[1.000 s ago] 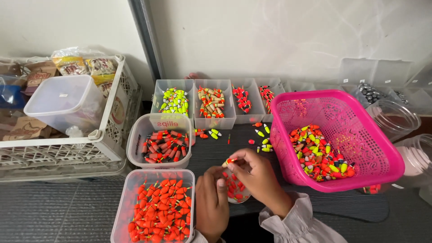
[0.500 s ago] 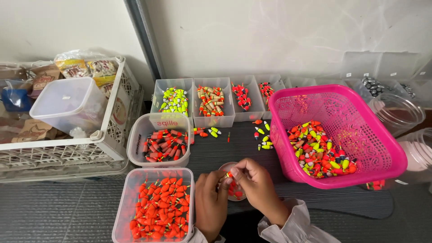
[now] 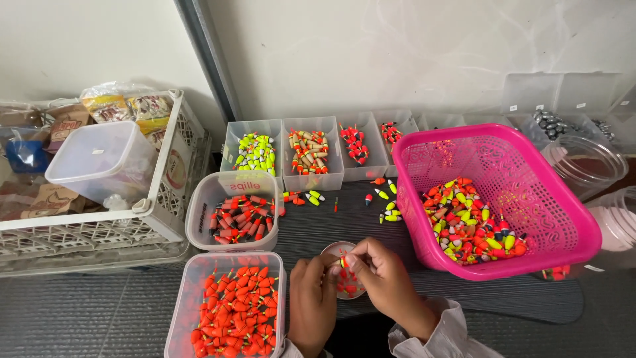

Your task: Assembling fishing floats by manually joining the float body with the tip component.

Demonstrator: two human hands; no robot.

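Right hand (image 3: 387, 285) pinches orange fishing float (image 3: 344, 262) over small round dish (image 3: 343, 278); left hand (image 3: 311, 305) fingers together at dish rim. Orange-float tub (image 3: 228, 306) just beside, mat's near-left corner.

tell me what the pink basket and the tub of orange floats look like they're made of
Pink basket: looks like moulded plastic, glossy, with a perforated lattice wall you can see through. Tub of orange floats: likely thin clear plastic, as the contents show through its wall. The floats look painted or matte foam or plastic; which one is unclear.
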